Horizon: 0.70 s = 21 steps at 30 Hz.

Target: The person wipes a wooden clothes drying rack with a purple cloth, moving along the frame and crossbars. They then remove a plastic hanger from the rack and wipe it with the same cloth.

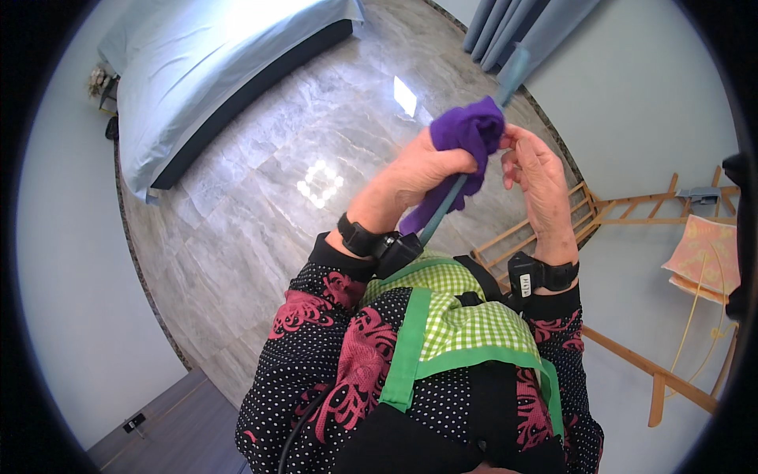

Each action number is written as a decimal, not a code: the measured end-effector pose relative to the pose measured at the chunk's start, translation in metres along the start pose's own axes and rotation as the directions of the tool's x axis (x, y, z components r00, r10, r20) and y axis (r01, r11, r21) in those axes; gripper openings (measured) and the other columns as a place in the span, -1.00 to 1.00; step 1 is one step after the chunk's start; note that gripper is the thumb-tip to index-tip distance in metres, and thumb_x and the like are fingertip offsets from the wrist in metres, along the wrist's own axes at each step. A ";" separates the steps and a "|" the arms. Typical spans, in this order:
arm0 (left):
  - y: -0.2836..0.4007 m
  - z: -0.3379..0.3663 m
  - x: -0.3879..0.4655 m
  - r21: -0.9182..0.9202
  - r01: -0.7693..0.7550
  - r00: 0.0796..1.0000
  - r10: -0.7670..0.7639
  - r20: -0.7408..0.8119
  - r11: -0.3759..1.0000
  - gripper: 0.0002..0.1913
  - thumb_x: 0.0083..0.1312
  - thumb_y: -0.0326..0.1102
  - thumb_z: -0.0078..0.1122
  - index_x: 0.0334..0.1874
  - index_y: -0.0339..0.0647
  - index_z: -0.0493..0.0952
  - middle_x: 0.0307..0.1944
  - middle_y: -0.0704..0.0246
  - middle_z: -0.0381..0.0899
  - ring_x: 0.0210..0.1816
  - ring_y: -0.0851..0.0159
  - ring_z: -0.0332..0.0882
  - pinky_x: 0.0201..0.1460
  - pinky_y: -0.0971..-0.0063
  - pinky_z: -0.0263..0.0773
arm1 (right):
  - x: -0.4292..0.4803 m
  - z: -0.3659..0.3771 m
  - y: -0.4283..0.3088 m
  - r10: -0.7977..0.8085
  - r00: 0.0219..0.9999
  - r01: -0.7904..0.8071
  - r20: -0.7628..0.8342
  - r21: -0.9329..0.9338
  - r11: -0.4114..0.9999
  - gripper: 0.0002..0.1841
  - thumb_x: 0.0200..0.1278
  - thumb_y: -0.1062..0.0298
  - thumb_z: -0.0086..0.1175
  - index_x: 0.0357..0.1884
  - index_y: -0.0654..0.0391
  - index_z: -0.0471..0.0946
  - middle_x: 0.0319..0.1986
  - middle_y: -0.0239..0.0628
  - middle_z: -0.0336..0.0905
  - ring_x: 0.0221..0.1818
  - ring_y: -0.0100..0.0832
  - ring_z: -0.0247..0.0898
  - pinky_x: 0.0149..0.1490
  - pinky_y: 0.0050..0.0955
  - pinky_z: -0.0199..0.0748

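A purple cloth (465, 133) is bunched in my left hand (423, 172), wrapped around a blue-green rod or handle (442, 214). The thumb presses on the cloth, and the rod runs from near my left wrist up past the cloth to a blurred upper end. My right hand (538, 172) is at the right side of the cloth, fingers curled and apart; its fingertips are close to the cloth's edge, and whether they touch it I cannot tell. The ends of my left fingers are hidden behind the cloth.
A bed with a light blue cover (195, 77) stands at upper left on a grey marbled floor (249, 237). Blue-grey curtains (515, 29) hang at the top right. At right are a wooden rack (636, 220), a pink patterned cloth (704, 252) and a wooden rail (645, 364).
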State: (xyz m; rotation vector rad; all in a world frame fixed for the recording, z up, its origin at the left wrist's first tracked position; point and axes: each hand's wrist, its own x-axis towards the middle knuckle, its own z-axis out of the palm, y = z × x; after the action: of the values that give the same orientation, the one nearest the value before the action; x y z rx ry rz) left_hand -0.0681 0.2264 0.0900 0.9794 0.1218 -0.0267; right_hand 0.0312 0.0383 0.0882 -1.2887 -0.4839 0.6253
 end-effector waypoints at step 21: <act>-0.082 0.007 -0.028 0.652 -0.200 0.969 0.245 0.022 0.731 -0.56 0.16 -0.45 0.37 0.13 -0.28 0.59 -0.18 0.38 0.74 -0.13 0.43 0.68 0.03 0.46 0.55 | 0.003 -0.021 -0.001 -0.138 0.830 0.353 -0.541 0.317 0.881 -0.69 0.60 0.13 0.02 0.04 0.19 0.57 -0.24 -0.40 0.59 -0.39 -0.69 0.26 -0.30 -0.60 0.32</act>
State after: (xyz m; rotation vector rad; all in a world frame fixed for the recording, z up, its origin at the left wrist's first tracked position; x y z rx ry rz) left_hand -0.1017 0.1741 0.0297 1.6988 0.0506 0.2005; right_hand 0.0474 0.0247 0.0845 -0.9147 -0.0700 0.1295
